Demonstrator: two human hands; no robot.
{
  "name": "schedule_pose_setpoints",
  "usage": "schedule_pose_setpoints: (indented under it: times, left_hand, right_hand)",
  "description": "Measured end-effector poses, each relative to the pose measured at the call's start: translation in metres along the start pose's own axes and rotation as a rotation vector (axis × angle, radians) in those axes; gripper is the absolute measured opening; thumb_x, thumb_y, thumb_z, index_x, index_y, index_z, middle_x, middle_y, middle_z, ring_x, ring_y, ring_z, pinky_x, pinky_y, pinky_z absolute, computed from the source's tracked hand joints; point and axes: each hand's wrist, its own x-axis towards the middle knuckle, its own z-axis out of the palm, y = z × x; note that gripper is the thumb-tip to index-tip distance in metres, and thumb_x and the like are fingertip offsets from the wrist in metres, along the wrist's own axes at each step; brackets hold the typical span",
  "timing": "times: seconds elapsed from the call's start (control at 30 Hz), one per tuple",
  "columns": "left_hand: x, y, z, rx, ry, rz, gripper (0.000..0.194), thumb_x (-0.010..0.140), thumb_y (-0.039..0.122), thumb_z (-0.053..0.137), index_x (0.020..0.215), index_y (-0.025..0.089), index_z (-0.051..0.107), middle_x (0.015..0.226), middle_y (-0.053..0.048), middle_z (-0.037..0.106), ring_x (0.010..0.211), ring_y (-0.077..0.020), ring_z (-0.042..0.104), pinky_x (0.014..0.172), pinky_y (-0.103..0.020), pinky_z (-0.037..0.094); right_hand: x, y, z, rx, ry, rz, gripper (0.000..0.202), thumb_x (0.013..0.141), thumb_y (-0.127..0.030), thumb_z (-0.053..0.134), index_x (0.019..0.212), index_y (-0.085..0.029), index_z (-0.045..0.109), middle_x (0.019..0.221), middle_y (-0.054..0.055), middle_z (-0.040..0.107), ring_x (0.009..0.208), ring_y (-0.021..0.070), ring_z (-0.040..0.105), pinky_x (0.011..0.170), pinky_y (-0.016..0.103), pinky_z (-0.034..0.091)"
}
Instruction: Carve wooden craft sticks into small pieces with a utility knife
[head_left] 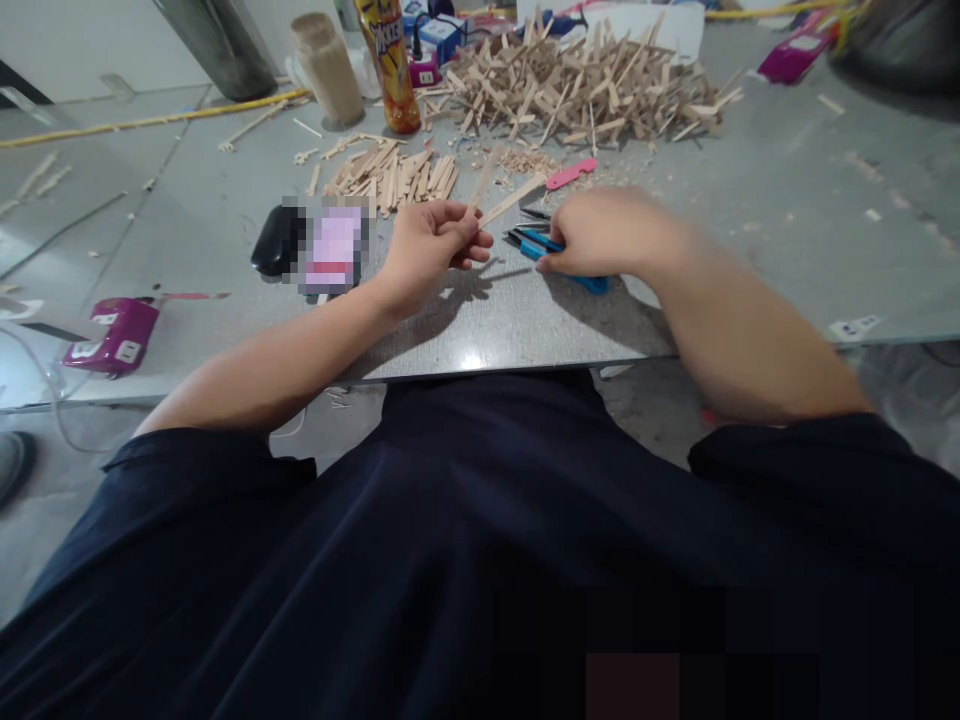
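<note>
My left hand point(439, 245) is closed in a pinch on thin wooden craft sticks. One pale stick point(514, 202) slants up to the right from the fingertips, and a blurred one point(485, 178) points away from me. Just beyond the slanting stick's far end is a pink notched handle point(571, 174); whether they touch I cannot tell. My right hand point(600, 232), smeared by motion, has its fingers around a blue-handled tool point(531, 248) low over the table. Dark pointed tips show to its left; my hand hides most of the tool.
Loose sticks point(394, 178) lie behind my left hand, with a large heap point(592, 85) farther back. Shavings point(529, 162) are scattered between. A jar point(326, 70) and bottle point(390, 65) stand behind. A black case point(277, 240), a phone-like item point(335, 245) and a purple box point(112, 335) sit left.
</note>
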Motion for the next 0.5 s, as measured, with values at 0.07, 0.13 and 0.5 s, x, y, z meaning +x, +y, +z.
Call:
schedule_pose_setpoints:
  times: [0.07,0.13,0.5]
  left_hand:
    - [0.000,0.000,0.000,-0.012,0.006,0.010,0.022,0.118,0.014,0.074,0.096,0.019,0.075,0.087,-0.003,0.085,0.072,-0.0093,0.081,0.064,-0.017,0.058]
    - [0.000,0.001,0.000,-0.022,0.013,0.020,0.022,0.117,0.014,0.073,0.096,0.019,0.076,0.087,-0.003,0.085,0.073,-0.0093,0.081,0.065,-0.017,0.058]
    - [0.010,-0.003,-0.006,-0.026,0.179,0.108,0.027,0.117,0.028,0.078,0.091,0.026,0.072,0.100,0.001,0.089,0.096,-0.0128,0.085,0.085,-0.027,0.068]
  right_hand:
    - [0.002,0.006,0.004,0.055,-0.004,-0.031,0.061,0.069,-0.024,0.113,0.061,-0.031,0.053,0.045,-0.006,0.026,0.054,0.0223,0.052,0.050,0.037,0.031]
    - [0.004,0.007,0.006,0.010,0.001,-0.008,0.058,0.071,-0.029,0.112,0.063,-0.031,0.055,0.045,-0.005,0.031,0.053,0.0231,0.053,0.048,0.038,0.032]
    - [-0.004,-0.050,0.004,0.528,0.363,0.055,0.035,0.105,-0.068,0.084,0.109,-0.043,0.060,0.076,-0.006,0.068,0.056,0.0258,0.057,0.049,0.043,0.047]
